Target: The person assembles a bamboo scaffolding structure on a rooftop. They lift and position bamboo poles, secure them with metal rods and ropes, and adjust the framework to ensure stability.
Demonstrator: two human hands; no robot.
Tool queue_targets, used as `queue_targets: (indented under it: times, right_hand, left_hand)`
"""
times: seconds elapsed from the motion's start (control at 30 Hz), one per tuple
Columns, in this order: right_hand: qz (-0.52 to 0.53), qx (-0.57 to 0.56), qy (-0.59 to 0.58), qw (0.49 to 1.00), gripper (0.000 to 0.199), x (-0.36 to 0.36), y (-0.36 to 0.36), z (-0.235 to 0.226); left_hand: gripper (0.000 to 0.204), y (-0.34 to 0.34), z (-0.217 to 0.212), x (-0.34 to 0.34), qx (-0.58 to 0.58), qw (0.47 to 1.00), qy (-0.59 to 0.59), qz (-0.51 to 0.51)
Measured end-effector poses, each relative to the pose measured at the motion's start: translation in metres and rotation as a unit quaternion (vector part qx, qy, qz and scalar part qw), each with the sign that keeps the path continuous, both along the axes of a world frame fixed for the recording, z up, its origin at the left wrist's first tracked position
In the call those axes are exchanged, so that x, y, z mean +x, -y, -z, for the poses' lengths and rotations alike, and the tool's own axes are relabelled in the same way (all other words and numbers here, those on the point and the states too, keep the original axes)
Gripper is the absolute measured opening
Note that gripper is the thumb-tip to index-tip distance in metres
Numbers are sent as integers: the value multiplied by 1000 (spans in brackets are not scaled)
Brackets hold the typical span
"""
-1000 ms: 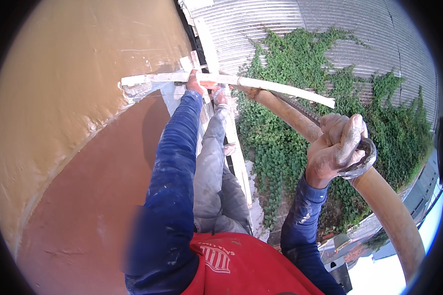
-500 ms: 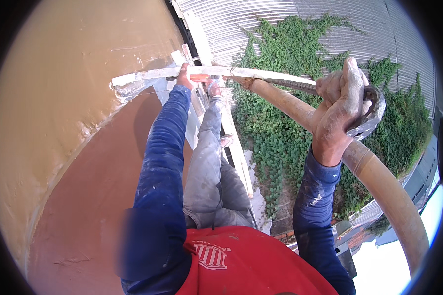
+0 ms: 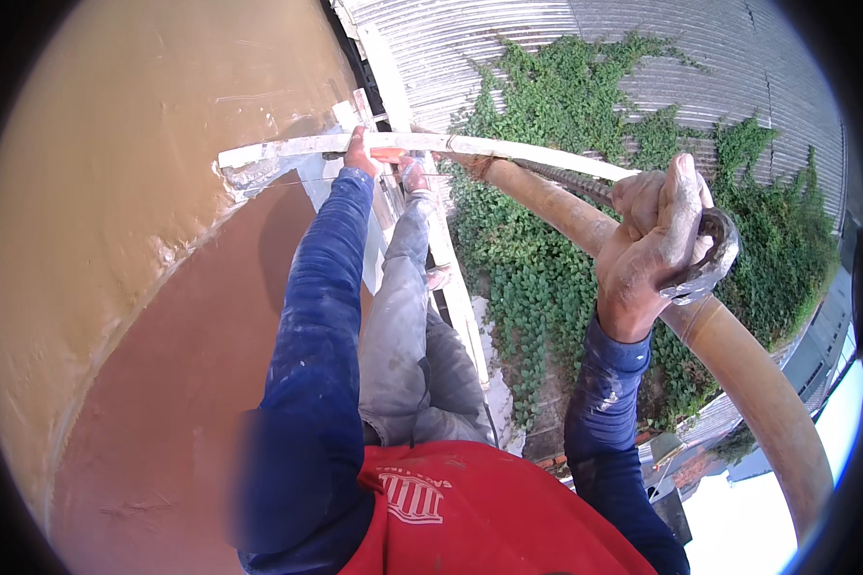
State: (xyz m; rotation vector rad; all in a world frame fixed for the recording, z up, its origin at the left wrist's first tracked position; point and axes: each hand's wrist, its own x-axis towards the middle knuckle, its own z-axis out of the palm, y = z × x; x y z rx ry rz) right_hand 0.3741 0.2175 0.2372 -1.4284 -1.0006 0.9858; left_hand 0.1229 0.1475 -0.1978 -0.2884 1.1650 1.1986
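Right hand slightly lower, clenched round silvery loop; left hand grips pale batten — probably stiff, best held mid-length.

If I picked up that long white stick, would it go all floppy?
Probably not: the long white stick reaches far past the left hand in one smooth line, though the lens bends things. It might be light for its length, since it looks thin. Its longer end could swing or tip, because the hand grips it nearer the other end.
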Motion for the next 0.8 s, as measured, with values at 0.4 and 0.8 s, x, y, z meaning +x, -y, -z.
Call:
queue_targets:
  times: [0.4, 0.8]
  right_hand:
    - [-10, -8, -48, 999, 39, 5, -15, -14]
    - [-117, -26, -59, 991, 48, 10, -32, -69]
  left_hand:
    - [62, -3, 28, -3, -54, 997, -10, -60]
    - [63, -4, -5, 1, -25, 999, -4, -31]
